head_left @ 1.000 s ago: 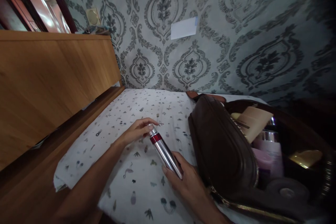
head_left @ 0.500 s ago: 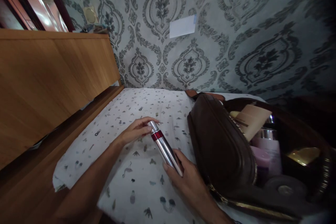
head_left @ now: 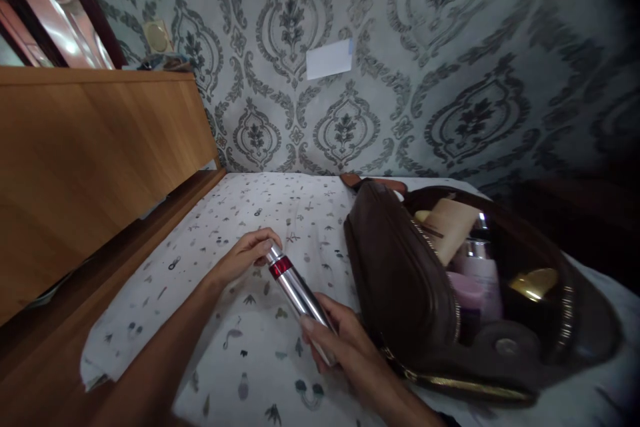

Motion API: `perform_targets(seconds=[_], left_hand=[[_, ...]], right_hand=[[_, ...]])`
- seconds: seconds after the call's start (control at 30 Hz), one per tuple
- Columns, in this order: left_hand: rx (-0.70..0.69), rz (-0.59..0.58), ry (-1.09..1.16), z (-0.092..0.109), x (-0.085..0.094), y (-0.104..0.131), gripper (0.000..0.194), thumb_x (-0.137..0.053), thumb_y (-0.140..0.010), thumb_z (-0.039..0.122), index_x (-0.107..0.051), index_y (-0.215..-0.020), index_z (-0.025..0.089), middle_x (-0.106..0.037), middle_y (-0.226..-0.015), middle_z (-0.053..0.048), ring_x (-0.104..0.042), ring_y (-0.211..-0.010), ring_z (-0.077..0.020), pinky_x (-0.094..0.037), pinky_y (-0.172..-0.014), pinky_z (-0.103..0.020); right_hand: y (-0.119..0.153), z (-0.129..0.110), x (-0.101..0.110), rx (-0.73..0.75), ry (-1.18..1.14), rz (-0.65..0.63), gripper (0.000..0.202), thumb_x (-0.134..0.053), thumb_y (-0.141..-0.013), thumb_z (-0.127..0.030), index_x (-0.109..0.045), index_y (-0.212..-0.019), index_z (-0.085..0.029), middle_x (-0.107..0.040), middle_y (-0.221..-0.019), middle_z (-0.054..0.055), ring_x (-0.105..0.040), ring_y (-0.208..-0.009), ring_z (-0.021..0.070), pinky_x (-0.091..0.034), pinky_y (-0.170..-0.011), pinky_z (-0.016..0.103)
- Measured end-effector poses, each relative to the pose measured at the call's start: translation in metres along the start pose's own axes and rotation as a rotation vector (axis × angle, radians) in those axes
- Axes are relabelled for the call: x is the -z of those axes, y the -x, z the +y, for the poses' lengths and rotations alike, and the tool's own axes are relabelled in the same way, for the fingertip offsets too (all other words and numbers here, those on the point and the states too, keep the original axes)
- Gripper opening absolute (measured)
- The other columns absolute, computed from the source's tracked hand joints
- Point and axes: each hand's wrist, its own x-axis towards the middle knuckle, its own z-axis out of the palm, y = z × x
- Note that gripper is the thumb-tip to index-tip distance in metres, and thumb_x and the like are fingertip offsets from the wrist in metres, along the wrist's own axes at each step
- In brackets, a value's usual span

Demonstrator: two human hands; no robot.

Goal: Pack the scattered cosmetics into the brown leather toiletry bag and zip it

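A slim silver cosmetic bottle (head_left: 299, 293) with a shiny red band lies tilted across the middle of the view, its narrow top pointing up and left. My right hand (head_left: 345, 340) is wrapped around its lower part, thumb along the near side. At the other end, my left hand (head_left: 253, 248) has its thumb and curled fingers closed on the silver top (head_left: 273, 252). The fingertips partly cover that top. Right of my hands stands an unzipped dark brown leather bag (head_left: 400, 273) with several cosmetics inside.
In the bag are a beige tube (head_left: 453, 223), a pink-lidded jar (head_left: 466, 290), a pale lilac bottle (head_left: 483, 277) and a gold item (head_left: 535, 282). A patterned white sheet (head_left: 250, 200) lies beneath. Wooden furniture (head_left: 110, 173) borders the left; papered wall (head_left: 285, 120) closes the back.
The view has turned slightly right, shifting the scene leftward. My left fingers have curled more closely round the bottle's top. My right hand still grips the lower part.
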Motion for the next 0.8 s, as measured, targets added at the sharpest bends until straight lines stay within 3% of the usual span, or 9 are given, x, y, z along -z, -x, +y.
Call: perform_targets(seconds=[0.27,0.43,0.57,0.7,0.8], left_hand=[[0.103,0.158,0.088,-0.002,-0.018,0.001,0.052,-0.068,-0.075,0.067,-0.063,-0.083,0.016,-0.038,-0.054,0.007,-0.029,-0.044,-0.0071,-0.022,-0.042,-0.019],[0.204,0.286,0.306,0.003,-0.038,0.005,0.053,-0.083,-0.061,0.057,-0.067,-0.093,0.018,-0.059,-0.069,0.000,-0.052,-0.061,-0.0153,-0.043,-0.055,-0.024],[0.290,0.411,0.361,-0.002,-0.044,0.005,0.053,-0.086,-0.053,0.051,-0.072,-0.092,0.018,-0.067,-0.075,-0.004,-0.060,-0.068,-0.0226,-0.050,-0.060,-0.030],[0.376,0.376,0.369,-0.012,-0.047,0.004,0.059,-0.090,-0.041,0.054,-0.075,-0.085,0.017,-0.070,-0.074,-0.007,-0.063,-0.070,-0.0273,-0.053,-0.064,-0.036],[0.397,0.330,0.374,-0.016,-0.051,0.006,0.061,-0.092,-0.041,0.053,-0.077,-0.088,0.018,-0.074,-0.082,-0.009,-0.066,-0.079,-0.0309,-0.056,-0.071,-0.038]], right_hand=[[0.005,-0.002,-0.002,-0.081,-0.179,0.011,0.055,-0.069,-0.073,-0.061,-0.056,-0.102,-0.016,-0.057,-0.066,-0.006,-0.046,-0.046,0.0052,-0.029,-0.044,0.019],[0.004,-0.003,0.001,-0.121,-0.327,0.020,0.064,-0.074,-0.065,-0.061,-0.053,-0.107,-0.017,-0.058,-0.065,-0.007,-0.046,-0.044,0.0057,-0.030,-0.043,0.019],[0.000,0.002,0.002,-0.102,-0.285,0.029,0.069,-0.079,-0.060,-0.062,-0.057,-0.106,-0.016,-0.060,-0.067,-0.004,-0.051,-0.052,0.0079,-0.035,-0.050,0.020],[-0.001,0.008,0.003,-0.040,-0.248,0.083,0.066,-0.081,-0.062,-0.059,-0.062,-0.110,-0.017,-0.060,-0.072,-0.004,-0.053,-0.059,0.0091,-0.037,-0.054,0.020],[0.004,0.003,0.003,-0.064,-0.176,0.149,0.051,-0.079,-0.071,-0.046,-0.064,-0.113,-0.022,-0.060,-0.077,-0.004,-0.054,-0.067,0.0104,-0.040,-0.059,0.020]])
